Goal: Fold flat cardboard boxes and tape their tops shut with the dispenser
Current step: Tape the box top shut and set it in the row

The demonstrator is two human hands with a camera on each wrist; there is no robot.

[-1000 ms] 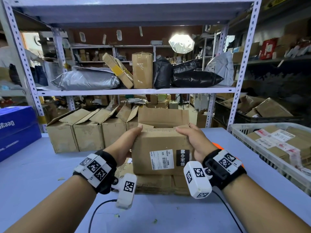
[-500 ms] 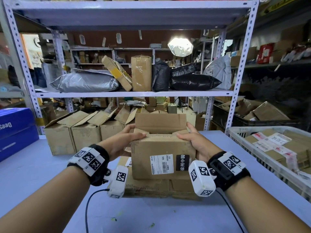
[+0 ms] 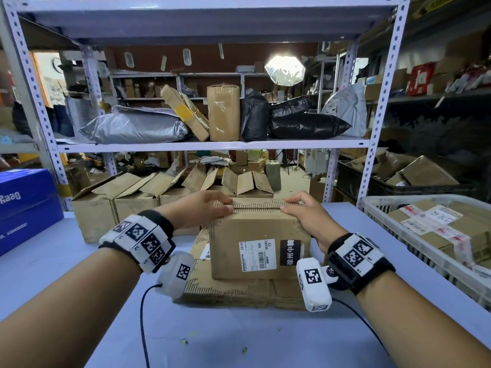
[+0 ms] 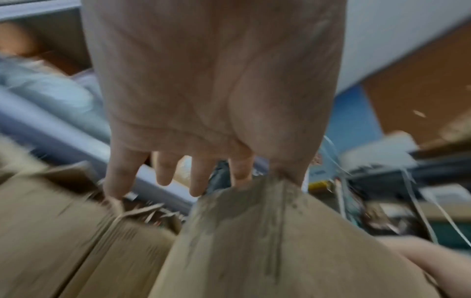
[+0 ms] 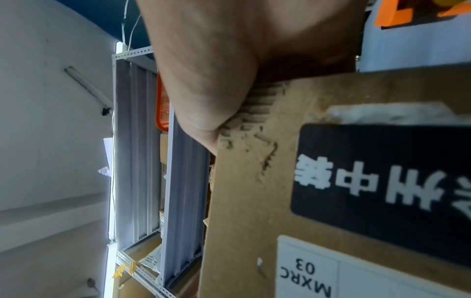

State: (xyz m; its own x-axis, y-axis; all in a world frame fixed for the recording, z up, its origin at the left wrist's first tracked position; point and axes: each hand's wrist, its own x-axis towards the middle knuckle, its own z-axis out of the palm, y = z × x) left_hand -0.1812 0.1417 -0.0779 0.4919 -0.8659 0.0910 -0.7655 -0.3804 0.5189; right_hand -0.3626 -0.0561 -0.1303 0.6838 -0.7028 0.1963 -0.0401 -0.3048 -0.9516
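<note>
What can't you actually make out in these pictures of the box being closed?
- Inside of the cardboard box: hidden in the head view by its folded-down flaps.
- Tape dispenser: not identifiable in any view.
- Left hand: left wrist view is motion-blurred, so its contact with the flaps is unclear.
- Right hand fingers: hidden behind the box edge in the right wrist view.

Box point(image 3: 259, 243) on flattened cardboard point(image 3: 239, 290); open boxes point(image 3: 117, 205) behind-left, basket point(image 3: 377, 205) right.

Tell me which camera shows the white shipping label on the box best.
The head view: the whole shipping label faces the camera on the cardboard box. The right wrist view catches only its corner reading MXRC 03, sideways and close. The left wrist view shows blurred cardboard, no label.
</note>
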